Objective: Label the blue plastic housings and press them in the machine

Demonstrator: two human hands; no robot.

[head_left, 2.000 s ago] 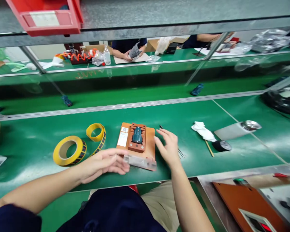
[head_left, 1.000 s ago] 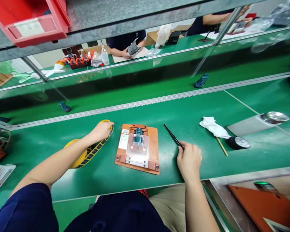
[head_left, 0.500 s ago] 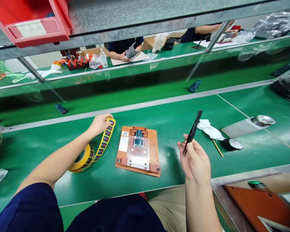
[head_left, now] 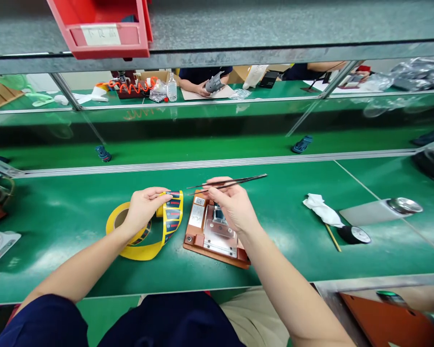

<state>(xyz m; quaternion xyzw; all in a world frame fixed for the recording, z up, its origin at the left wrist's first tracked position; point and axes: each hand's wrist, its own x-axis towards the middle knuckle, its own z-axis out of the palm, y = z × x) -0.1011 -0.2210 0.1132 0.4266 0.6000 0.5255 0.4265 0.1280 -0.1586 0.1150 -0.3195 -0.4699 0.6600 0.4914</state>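
Note:
My left hand (head_left: 144, 209) pinches the free end of a yellow strip of dark labels (head_left: 172, 214), which loops down to its roll (head_left: 113, 225) on the green bench. Black tweezers (head_left: 238, 180) are held between the fingers of my right hand (head_left: 233, 205), their tips apart and pointing left, close to the top of the strip. Below my right hand lies an orange-brown fixture (head_left: 193, 246) with a clear plate and a dark teal part, partly covered by that hand.
To the right are a white crumpled cloth (head_left: 323, 210) on a stick, a black-and-white roller-shaped piece (head_left: 354, 234) and a pale bottle with a metal cap (head_left: 379, 210). A red bin (head_left: 108, 36) sits on the shelf above. Co-workers' arms show beyond the partition.
My right hand has swung left over the fixture, turning the tweezers nearly level. My left hand has bent the strip's end over, and the head view has shifted left.

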